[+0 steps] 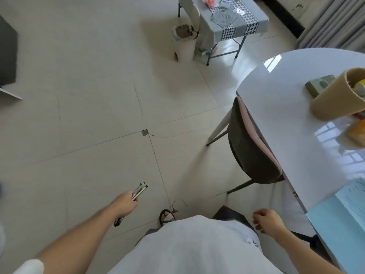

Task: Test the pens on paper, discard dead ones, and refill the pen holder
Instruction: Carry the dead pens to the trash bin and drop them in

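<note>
Floor (88, 95): cream tiles, dark grout lines. Counter (286, 119) at 3 o'clock: glossy white. Pen holder (333, 95) on it: tan. Box (318, 84) beside it: green. Paper (341, 220) at 4 o'clock: light blue. Chair (250, 147): dark grey shell, pink edge. Bin (183, 43) at 12 o'clock: cream, white liner. Folding table (227, 30) at 1 o'clock: grey cloth with black-white houndstooth runner. Curtain (333, 22) at 2 o'clock: grey. Pens (139, 191) at 7 o'clock: black and yellow. Shirt (193, 248): white.
</note>
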